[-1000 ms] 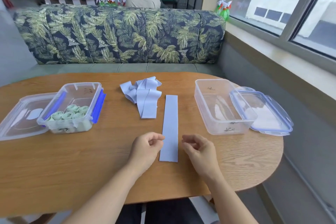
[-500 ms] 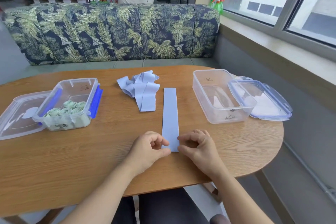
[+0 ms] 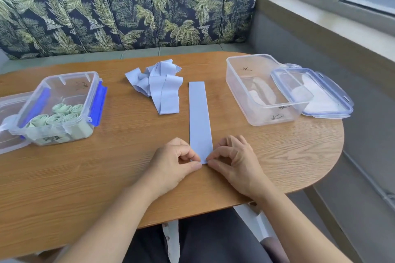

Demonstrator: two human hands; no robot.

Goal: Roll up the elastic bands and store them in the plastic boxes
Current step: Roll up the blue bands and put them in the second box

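Observation:
A flat pale blue elastic band (image 3: 199,117) lies lengthwise on the wooden table (image 3: 106,168). My left hand (image 3: 173,162) pinches its near left corner, and my right hand (image 3: 235,160) pinches its near right corner. A loose heap of more blue bands (image 3: 159,85) lies further back. At the left stands a clear plastic box (image 3: 57,109) with blue clips, holding several rolled green bands (image 3: 57,116). A second clear box (image 3: 260,89) stands at the right with no bands in it.
The right box's lid (image 3: 314,92) leans against its right side. Under the left box lies its lid (image 3: 8,126), at the table's left edge. A leaf-patterned sofa (image 3: 128,8) runs behind the table; a window sill is at the right.
Both hands moved in from beside the flat band onto its near end and now pinch its corners. The view tilted downward.

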